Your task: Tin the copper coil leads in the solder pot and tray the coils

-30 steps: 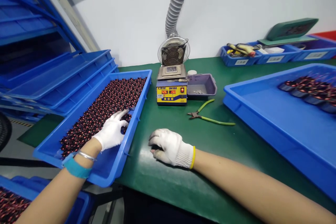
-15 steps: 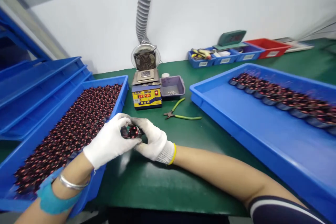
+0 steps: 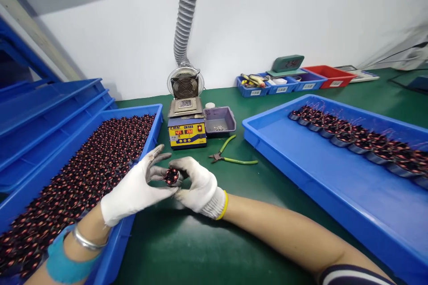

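Observation:
A small round motor stator with copper-coloured windings and a grey metal rim is tilted with its wound face toward me. Around its right side, my right hand, in a white glove with grey-smudged fingertips, is closed in a grip. My left hand, gloved too, is at the stator's left with its fingers stretched apart. Its thumb reaches below the part; whether the fingertips touch it I cannot tell. Beyond the hands stands a yellow and blue solder pot. Green-handled cutters lie right of it.
On the left, a blue tray is packed with similar wound parts. The large blue tray on the right holds rows of them. A purple-grey bin sits beside the solder pot, under an exhaust hose. Small bins line the wall.
My left hand's fingers have loosened and spread from around the stator. The stator has tilted to show its wound face more, with my right hand still on it. The camera view has shifted slightly.

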Demonstrator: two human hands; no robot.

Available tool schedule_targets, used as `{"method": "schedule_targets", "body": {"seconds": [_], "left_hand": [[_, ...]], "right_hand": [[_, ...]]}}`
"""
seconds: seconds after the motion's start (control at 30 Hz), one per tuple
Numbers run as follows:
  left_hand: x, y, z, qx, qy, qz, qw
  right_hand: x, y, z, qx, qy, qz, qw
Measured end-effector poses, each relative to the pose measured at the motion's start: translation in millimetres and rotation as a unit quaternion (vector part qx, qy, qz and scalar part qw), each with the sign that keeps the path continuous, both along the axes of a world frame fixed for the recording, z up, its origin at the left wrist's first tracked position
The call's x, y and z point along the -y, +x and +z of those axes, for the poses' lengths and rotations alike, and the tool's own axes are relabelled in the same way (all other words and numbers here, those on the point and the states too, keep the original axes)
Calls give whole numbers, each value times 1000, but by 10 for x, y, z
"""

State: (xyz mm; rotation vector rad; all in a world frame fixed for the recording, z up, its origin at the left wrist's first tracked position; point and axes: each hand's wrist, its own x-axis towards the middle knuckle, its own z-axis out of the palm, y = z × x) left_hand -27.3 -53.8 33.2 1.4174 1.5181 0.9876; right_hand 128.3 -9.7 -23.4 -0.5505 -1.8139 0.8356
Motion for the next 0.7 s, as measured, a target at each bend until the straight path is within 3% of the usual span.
{"method": "schedule_targets", "body": {"seconds": [0.2,0.27,0.37,0.47,0.57,0.7], "left_hand": [[-5,-112,41,97,39,-61,993],[-28,-146,37,110,73,-23,991],[-46,-109,-3,42,86,65,993],[-22,48,-48,-96,23,40,994],[11,210,-56,-168,28,5,985],[56,205,10,-236,161,83,955]], "right_hand": [[21,-65,-36,-32,-110,16,993],[9,-100,-41,-60,-157,18,986],[-31,-129,-22,-99,-222,23,970],[-62,-118,14,-114,-262,30,958],[-65,-71,37,-85,-217,18,972],[-75,-2,44,-20,-96,6,995]]}}
